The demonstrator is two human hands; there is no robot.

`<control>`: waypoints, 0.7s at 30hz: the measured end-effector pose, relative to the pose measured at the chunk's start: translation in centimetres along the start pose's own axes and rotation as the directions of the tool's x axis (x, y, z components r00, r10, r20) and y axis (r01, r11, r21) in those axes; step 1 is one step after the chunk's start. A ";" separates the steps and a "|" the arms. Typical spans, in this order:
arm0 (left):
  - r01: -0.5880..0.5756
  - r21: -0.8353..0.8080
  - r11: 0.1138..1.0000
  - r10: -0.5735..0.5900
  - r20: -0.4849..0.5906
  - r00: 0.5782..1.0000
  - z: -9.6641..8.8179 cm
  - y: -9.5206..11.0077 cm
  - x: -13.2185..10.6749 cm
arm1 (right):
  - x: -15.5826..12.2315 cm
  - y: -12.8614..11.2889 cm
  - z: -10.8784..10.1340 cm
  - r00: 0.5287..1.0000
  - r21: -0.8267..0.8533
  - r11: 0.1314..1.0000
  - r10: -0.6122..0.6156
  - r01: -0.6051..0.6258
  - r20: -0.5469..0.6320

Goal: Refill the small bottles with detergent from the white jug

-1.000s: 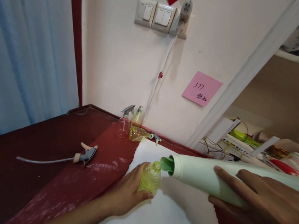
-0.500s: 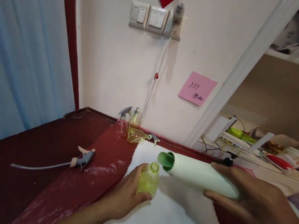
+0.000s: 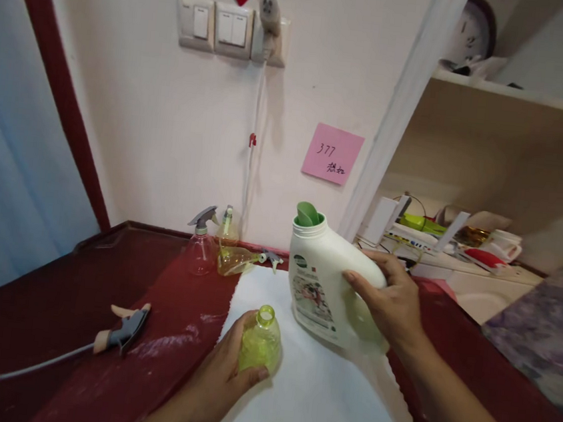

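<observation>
My left hand point(image 3: 232, 367) is wrapped round a yellow-green see-through spray bottle point(image 3: 262, 346) with its neck uncovered. To the right, my right hand point(image 3: 393, 296) grips a large white detergent jug point(image 3: 323, 289) by its handle. The jug leans slightly, its mouth with a green pouring spout point(image 3: 307, 214) facing up. Apart from both hands, a grey and peach trigger sprayer head point(image 3: 122, 332) with a long tube lies on the left of the table. Beneath the bottle and jug spreads a white cloth point(image 3: 312, 402).
Against the wall stand a pink spray bottle point(image 3: 201, 253) and a yellow one point(image 3: 228, 229); another yellow spray bottle point(image 3: 239, 260) lies on its side. A power cord point(image 3: 248, 187) hangs behind them. A shelf with a white router point(image 3: 419, 239) is at the right.
My right hand has swung the jug from lying nearly level, spout at the bottle's mouth, to nearly upright and away from it. The view has shifted right.
</observation>
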State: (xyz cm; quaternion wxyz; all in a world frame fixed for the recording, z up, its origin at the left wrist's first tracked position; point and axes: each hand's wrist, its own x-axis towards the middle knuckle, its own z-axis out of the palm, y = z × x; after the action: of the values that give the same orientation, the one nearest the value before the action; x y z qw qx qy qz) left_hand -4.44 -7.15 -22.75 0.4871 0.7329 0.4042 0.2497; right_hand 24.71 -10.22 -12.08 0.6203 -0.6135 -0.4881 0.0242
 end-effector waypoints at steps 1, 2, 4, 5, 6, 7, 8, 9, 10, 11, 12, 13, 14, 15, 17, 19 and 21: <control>0.001 -0.003 1.000 -0.001 -0.004 1.000 0.0 -0.2 0.0 | -0.1 0.3 0.9 1.000 0.051 0.999 0.015 -0.014 -0.026; 0.003 -0.005 1.000 -0.003 -0.004 1.000 0.1 -0.3 0.1 | -0.2 0.6 1.8 0.998 0.091 0.996 0.027 -0.022 -0.049; 0.005 -0.007 1.000 -0.005 -0.002 1.000 0.1 -0.4 0.1 | -0.6 1.2 3.4 0.995 0.154 0.987 0.054 -0.040 -0.089; 0.006 -0.007 1.000 -0.006 0.001 1.000 0.0 -0.4 0.1 | -0.9 1.6 4.2 0.992 0.183 0.982 0.071 -0.051 -0.108; 0.008 -0.006 1.000 -0.008 0.003 1.000 0.0 -0.4 0.1 | -1.2 1.8 4.9 0.989 0.206 0.977 0.088 -0.062 -0.122; 0.013 -0.006 1.000 -0.013 0.006 1.000 0.0 -0.4 0.1 | -1.5 2.1 5.5 0.986 0.224 0.972 0.104 -0.072 -0.134; 0.015 -0.008 1.000 -0.015 0.011 1.000 0.0 -0.3 0.2 | -1.8 2.4 6.1 0.983 0.237 0.968 0.118 -0.082 -0.141; 0.015 -0.010 1.000 -0.015 0.015 1.000 -0.1 -0.3 0.2 | -2.1 2.6 6.5 0.981 0.246 0.965 0.129 -0.090 -0.148; 0.015 -0.011 1.000 -0.015 0.019 1.000 -0.1 -0.3 0.2 | -2.3 2.8 6.9 0.979 0.252 0.963 0.138 -0.096 -0.152; 0.016 -0.014 1.000 -0.015 0.020 1.000 -0.1 -0.3 0.3 | -2.4 3.0 7.1 0.978 0.256 0.961 0.143 -0.101 -0.154; 0.017 -0.018 1.000 -0.017 0.018 1.000 -0.1 -0.3 0.3 | -2.5 3.2 7.3 0.978 0.257 0.961 0.146 -0.104 -0.151; 0.019 -0.021 1.000 -0.019 0.014 1.000 -0.2 -0.3 0.4 | -2.5 3.4 7.3 0.979 0.255 0.961 0.146 -0.105 -0.146; 0.022 -0.021 1.000 -0.021 0.011 1.000 -0.1 -0.3 0.4 | -2.5 3.5 7.3 0.981 0.249 0.963 0.143 -0.106 -0.135; 0.023 -0.022 1.000 -0.022 0.007 1.000 -0.1 -0.4 0.4 | -2.4 3.6 7.2 0.983 0.238 0.966 0.136 -0.104 -0.120; 0.013 -0.021 1.000 -0.013 0.002 1.000 -0.1 -0.5 0.4 | -2.3 3.4 6.6 0.988 0.198 0.976 0.110 -0.087 -0.105; -0.015 -0.019 1.000 0.015 -0.004 1.000 0.0 -0.8 0.5 | -2.5 2.7 5.9 0.988 0.140 0.989 0.060 -0.040 -0.144; -0.049 -0.018 0.999 0.048 -0.014 0.999 0.0 -1.0 0.5 | -3.5 1.3 5.3 0.975 0.087 0.996 -0.009 0.030 -0.224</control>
State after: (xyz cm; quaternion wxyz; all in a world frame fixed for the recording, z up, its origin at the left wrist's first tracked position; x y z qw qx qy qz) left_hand -4.50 -6.50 -23.71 0.4848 0.7362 0.3873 0.2701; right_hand 20.23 -8.18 -16.41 0.6984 -0.5788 -0.4199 -0.0289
